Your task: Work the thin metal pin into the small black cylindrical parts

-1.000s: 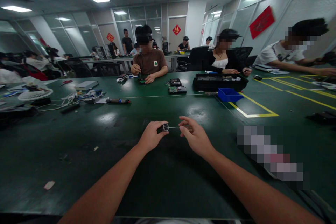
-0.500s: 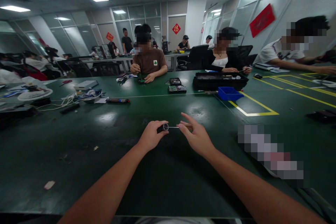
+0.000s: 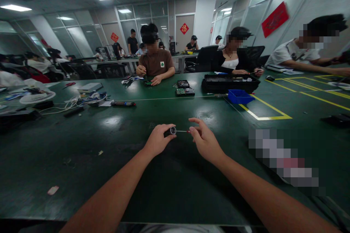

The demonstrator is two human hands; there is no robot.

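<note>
My left hand point(image 3: 158, 139) is closed around a small black cylindrical part point(image 3: 172, 130) with a round, silvery open end that faces me. Between thumb and fingers, my right hand point(image 3: 204, 139) grips a screwdriver point(image 3: 182, 131); its thin metal shaft points left and its tip meets the edge of the cylinder. A bit of red shows where the shaft enters my right fingers, which hide most of the handle. My right index finger is stretched out above it. Both hands are just over the green table point(image 3: 169, 189).
A pixelated object point(image 3: 281, 160) lies to the right. Farther off are a blue bin point(image 3: 240, 97), a long black housing point(image 3: 231, 83), circuit boards point(image 3: 185, 91) and a dark tool point(image 3: 123, 104). Tangled cables point(image 3: 68, 105) lie at left. Co-workers sit across the table.
My right fingers have shifted on the screwdriver, and its handle now shows less. The left hand holds the cylinder as before; the view has shifted slightly.
</note>
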